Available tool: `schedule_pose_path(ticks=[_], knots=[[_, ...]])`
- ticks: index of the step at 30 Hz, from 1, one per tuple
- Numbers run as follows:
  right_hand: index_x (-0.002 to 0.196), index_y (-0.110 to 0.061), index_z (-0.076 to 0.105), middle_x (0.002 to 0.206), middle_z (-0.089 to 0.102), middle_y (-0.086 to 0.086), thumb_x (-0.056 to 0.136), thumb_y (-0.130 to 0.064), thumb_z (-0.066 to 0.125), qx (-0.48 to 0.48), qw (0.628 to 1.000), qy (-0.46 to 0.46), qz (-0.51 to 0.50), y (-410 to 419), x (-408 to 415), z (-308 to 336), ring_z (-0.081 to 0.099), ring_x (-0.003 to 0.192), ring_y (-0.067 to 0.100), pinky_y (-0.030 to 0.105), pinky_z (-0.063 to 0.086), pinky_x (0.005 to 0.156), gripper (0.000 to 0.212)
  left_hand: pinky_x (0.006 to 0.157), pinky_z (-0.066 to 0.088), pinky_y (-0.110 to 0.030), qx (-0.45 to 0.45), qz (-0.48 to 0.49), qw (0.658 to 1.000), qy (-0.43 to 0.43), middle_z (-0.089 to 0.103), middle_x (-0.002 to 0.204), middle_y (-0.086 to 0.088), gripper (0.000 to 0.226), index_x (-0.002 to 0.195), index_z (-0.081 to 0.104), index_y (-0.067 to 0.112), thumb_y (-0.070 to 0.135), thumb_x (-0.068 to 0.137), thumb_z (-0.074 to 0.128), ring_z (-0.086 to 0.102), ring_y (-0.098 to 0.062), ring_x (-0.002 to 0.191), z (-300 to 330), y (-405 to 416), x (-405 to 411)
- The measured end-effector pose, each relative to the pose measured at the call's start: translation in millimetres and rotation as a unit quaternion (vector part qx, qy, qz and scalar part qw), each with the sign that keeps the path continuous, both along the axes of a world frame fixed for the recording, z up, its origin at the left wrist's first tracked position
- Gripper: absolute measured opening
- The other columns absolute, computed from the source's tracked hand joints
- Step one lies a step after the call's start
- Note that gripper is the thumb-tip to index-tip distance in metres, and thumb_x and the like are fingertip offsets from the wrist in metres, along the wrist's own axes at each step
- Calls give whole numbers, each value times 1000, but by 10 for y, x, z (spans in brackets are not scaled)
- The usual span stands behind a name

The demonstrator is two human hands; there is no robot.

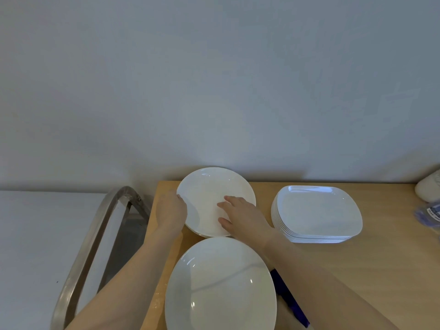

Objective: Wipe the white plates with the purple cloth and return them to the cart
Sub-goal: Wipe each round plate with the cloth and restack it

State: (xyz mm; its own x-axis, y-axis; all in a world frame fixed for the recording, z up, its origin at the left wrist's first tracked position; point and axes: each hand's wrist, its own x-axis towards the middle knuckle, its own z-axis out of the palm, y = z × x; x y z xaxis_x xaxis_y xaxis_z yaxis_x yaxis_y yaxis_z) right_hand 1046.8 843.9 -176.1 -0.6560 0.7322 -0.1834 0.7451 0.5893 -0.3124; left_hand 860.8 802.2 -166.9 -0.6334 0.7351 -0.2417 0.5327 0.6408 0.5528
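1. Step in hand, my guess: person is getting hold of the top round white plate (215,201) on the far stack, w/ both hands on it. Either picking it up for wiping or setting it down – can't tell which.
2. Left hand (171,211) is at the plate's left rim, fingers curled round the edge, so it grips.
3. Right hand (240,216) lies flat on the plate's face, fingers spread & fairly straight, pressing rather than pinching.
4. The purple cloth (289,298) lies on the light wooden table (381,270), near side, just right of the big near round white plate (220,285) & partly under the right forearm. Neither hand has it.
5. Next move prob. needs the right hand to let go & fetch that cloth, left hand steadying the plate.
6. Stack of white squarish plates (316,214) sits to the right, untouched.
7. The metal cart handle (95,236) stands left of the table; plates go there after.
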Motion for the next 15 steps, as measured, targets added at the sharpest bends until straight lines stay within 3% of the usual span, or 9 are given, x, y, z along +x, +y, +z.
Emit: schedule_pose_path(ticks=[3,6,11,15], knots=[[143,-21,35,154,27,4,96,-38,43,-12,999,-32,-6,31,-31,-46,29,138,23,40,28,109,50,58,42,-23,22,7,1000,-2,59,95,-11,24,115,57,2,12,100,40,53,-18,77,-15,-20,3],[143,-21,35,154,27,4,96,-37,43,-9,999,-37,-14,41,-46,-93,29,138,23,40,25,110,50,65,43,-26,37,6,999,5,62,109,-13,26,120,55,4,13,99,43,51,-17,80,-28,-53,1],[142,-23,35,154,27,1,94,-37,46,9,999,-34,-23,53,-40,-134,28,139,21,39,20,113,51,78,53,-32,20,-38,999,21,57,112,-13,23,116,55,4,12,98,43,55,-22,91,-13,-95,22],[141,-23,36,153,29,1,94,-37,47,20,999,-34,-23,66,-41,-135,30,137,21,39,21,112,50,84,51,-32,2,-58,997,58,48,116,-13,27,121,49,3,6,94,45,52,-24,96,52,-167,123]])
